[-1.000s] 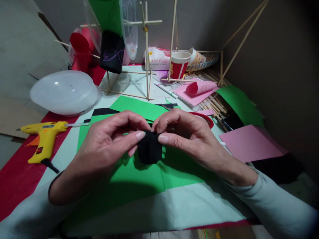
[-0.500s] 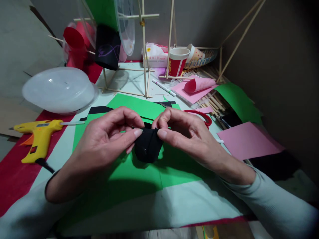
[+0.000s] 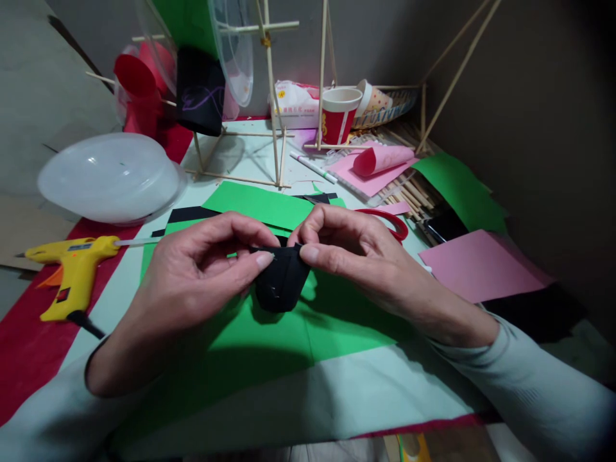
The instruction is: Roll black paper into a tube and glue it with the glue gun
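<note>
Above the green paper sheet [image 3: 269, 340] at the middle of the tabletop [image 3: 337, 398], the left hand [image 3: 192, 276] and right hand [image 3: 360, 256] pinch a small black paper cup [image 3: 282, 282] by its rim, thumbs on the near side; the other fingers are curled behind it, and its far side is hidden. A yellow glue gun [image 3: 72, 269] lies at the left, red scissors [image 3: 389, 221] half covered behind the right hand, pink paper [image 3: 481, 266] at right, a stick frame [image 3: 274, 102] near the dim wall.

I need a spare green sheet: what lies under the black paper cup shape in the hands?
Under the black paper cup lies a green sheet; whatever is beneath that is covered. Left hand and right hand pinch its rim.
</note>
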Available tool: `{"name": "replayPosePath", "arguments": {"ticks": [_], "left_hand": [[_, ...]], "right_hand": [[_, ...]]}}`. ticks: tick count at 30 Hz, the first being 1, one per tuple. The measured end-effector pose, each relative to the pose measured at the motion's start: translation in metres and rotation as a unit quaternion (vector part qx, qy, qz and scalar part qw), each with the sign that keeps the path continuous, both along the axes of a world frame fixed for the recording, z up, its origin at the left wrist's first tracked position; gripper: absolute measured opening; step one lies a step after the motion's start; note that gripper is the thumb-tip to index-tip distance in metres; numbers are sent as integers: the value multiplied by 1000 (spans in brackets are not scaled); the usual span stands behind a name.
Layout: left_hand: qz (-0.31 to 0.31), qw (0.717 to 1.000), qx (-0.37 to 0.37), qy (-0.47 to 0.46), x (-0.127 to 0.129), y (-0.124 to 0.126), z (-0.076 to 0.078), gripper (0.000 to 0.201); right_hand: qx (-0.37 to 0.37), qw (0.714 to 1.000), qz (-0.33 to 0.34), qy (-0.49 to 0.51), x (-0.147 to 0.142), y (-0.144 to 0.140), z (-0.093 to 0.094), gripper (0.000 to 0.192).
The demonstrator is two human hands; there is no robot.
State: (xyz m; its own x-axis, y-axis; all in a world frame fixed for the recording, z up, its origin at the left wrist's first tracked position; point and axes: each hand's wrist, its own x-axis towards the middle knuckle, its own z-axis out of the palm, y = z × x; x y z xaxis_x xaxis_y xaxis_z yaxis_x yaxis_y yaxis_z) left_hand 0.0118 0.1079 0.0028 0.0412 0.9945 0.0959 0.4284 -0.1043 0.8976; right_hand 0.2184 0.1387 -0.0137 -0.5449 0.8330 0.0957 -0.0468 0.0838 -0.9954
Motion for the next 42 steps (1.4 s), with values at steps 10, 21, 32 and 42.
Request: {"name": "replayPosePath", "arguments": {"ticks": [10, 21, 32, 42], "left_hand": [[2, 998, -49, 29, 0, 0, 3, 15], [-35, 998, -43, 10, -6, 2, 1, 14], [-32, 998, -50, 4, -7, 4, -4, 10], [-60, 998, -33, 0, -6, 3, -4, 8]], "right_hand": [[14, 1000, 2, 8, -2, 2, -2, 17], [28, 999, 4, -38, 0, 4, 0, 18], [30, 997, -20, -62, -2, 4, -5, 14], [11, 997, -24, -78, -3, 3, -5, 13]]}}
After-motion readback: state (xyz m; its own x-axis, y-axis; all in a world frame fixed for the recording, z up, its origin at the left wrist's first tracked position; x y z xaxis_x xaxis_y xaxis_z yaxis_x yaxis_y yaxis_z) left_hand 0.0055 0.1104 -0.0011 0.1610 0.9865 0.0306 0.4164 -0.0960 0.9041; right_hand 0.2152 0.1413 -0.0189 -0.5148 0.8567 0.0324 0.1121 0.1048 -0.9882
